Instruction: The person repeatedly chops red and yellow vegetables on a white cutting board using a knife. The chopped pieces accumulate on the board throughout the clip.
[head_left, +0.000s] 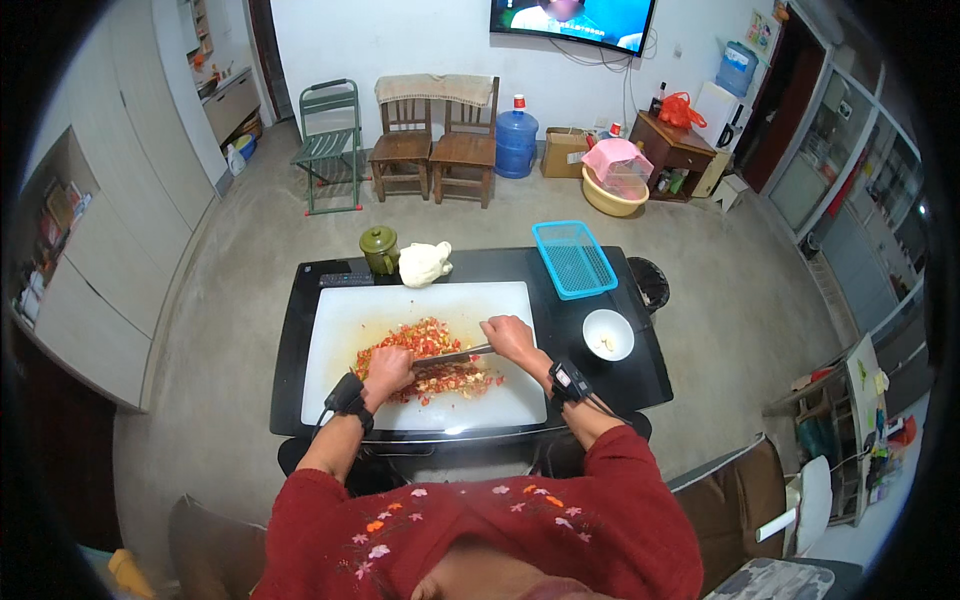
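A knife (450, 355) lies across a heap of chopped red peppers (424, 337) mixed with pale bits, on a large white cutting board (495, 307). My right hand (509, 337) grips one end of it, at the right of the heap. At its other end my left hand (391, 367) is closed on the blade end; the fingers hide that part. Chopped pieces lie on both sides of the knife, and pale yellowish juice stains the board. Both wrists wear black strapped devices.
The board rests on a black table (495, 262). Behind it stand a green lidded mug (379, 249), a white bundle (424, 264) and a remote control (346, 280). To the right are a blue plastic basket (576, 260) and a white bowl (608, 327) holding a few pale pieces.
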